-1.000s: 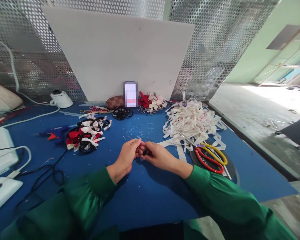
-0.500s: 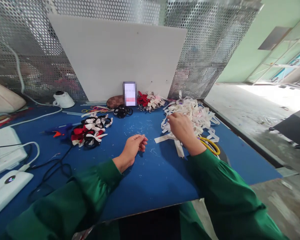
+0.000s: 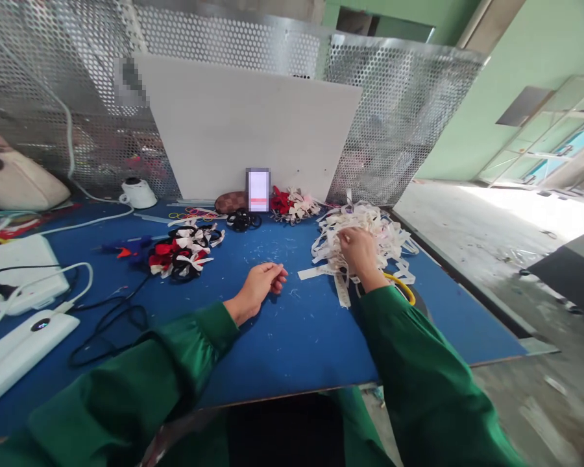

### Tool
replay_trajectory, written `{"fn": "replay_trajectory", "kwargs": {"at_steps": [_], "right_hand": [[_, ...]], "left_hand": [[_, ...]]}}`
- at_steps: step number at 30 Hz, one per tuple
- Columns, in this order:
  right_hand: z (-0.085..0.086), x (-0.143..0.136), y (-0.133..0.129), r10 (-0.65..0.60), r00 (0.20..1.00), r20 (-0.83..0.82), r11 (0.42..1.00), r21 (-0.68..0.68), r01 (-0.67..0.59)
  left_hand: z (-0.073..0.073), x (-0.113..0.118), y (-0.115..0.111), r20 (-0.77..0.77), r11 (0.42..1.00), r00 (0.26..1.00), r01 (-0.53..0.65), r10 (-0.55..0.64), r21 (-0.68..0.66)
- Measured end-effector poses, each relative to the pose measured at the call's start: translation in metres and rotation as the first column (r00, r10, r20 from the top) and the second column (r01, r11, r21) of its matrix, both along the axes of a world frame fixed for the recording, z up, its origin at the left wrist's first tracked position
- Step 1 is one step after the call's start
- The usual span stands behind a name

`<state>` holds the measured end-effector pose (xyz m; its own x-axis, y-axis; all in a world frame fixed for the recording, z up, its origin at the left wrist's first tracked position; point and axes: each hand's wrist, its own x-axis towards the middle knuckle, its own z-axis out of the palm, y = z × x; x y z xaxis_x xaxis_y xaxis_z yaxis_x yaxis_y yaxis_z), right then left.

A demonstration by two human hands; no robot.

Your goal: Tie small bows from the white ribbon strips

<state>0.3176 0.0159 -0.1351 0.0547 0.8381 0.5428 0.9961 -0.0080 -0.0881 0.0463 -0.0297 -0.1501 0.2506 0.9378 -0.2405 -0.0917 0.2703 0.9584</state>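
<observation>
My left hand (image 3: pixel 259 289) rests over the middle of the blue table (image 3: pixel 292 350), its fingers curled together; whatever they hold, if anything, is hidden. My right hand (image 3: pixel 359 254) is at the heap of white ribbon strips (image 3: pixel 384 227), fingers bent and pinched against the strips; what lies between them cannot be made out. Loose strip ends (image 3: pixel 316 272) stick out to the left of the heap. Beside the right wrist lies a yellow ring (image 3: pixel 403 288), partly covered by the sleeve.
Bows on black hair ties (image 3: pixel 182 251) lie left, near a blue glue gun (image 3: pixel 126 248). Black bands (image 3: pixel 243 220), a lit phone (image 3: pixel 258 190) and red and white bows (image 3: pixel 294 203) stand behind. A power bank (image 3: pixel 26 353) and cables are at the left.
The camera view has shifted. My right hand sits a little further into the ribbon heap, its fingers lower among the strips. My left hand keeps its curled pose in the same place.
</observation>
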Motion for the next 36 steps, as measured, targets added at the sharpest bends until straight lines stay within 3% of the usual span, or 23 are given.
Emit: {"fn": "replay_trajectory", "kwargs": {"at_steps": [3,5,7,10,12,14,16,19,23,29,36], "right_hand": [[0.017,0.001,-0.002,-0.015,0.987,-0.161,0.986,0.163,0.041],[0.035,-0.001,-0.003,0.088,0.929,-0.359,0.968,0.25,0.005],[0.056,-0.006,-0.006,0.164,0.874,-0.457,0.984,0.134,-0.115],[0.082,-0.026,-0.016,0.273,0.833,-0.482,0.946,-0.024,-0.324],[0.09,-0.046,-0.026,0.369,0.8,-0.472,0.923,0.087,-0.375],[0.089,-0.067,-0.037,0.507,0.715,-0.482,0.855,0.175,-0.488],[0.082,-0.086,-0.049,0.602,0.622,-0.501,0.762,0.127,-0.635],[0.065,-0.102,-0.06,0.655,0.615,-0.439,0.71,0.078,-0.7],[0.046,-0.101,-0.066,0.628,0.705,-0.331,0.764,0.09,-0.638],[0.032,-0.084,-0.059,0.566,0.822,0.071,0.822,0.031,-0.569],[0.031,-0.06,-0.044,0.296,0.955,0.008,0.936,0.197,-0.291]], "left_hand": [[0.003,-0.001,0.001,0.012,1.0,1.0,-0.015,0.015,-0.001],[0.007,-0.003,0.001,0.015,1.0,1.0,-0.012,0.012,0.008],[0.013,-0.004,0.0,0.013,0.999,1.0,0.008,-0.008,0.031],[0.027,-0.006,-0.003,0.014,0.997,0.999,0.033,-0.034,0.077],[0.038,-0.007,-0.008,0.0,0.991,1.0,0.008,-0.008,0.137],[0.048,-0.009,-0.013,0.013,0.971,0.999,-0.052,0.05,0.233],[0.056,-0.011,-0.019,0.046,0.945,0.995,-0.094,0.084,0.313],[0.059,-0.016,-0.023,0.026,0.931,1.0,-0.017,0.008,0.366],[0.054,-0.024,-0.022,-0.05,0.963,0.996,0.086,-0.076,0.255],[0.049,-0.028,-0.022,0.115,0.987,0.98,0.157,-0.16,0.036],[0.046,-0.03,-0.021,0.125,0.983,0.977,0.179,-0.175,-0.025]]}}
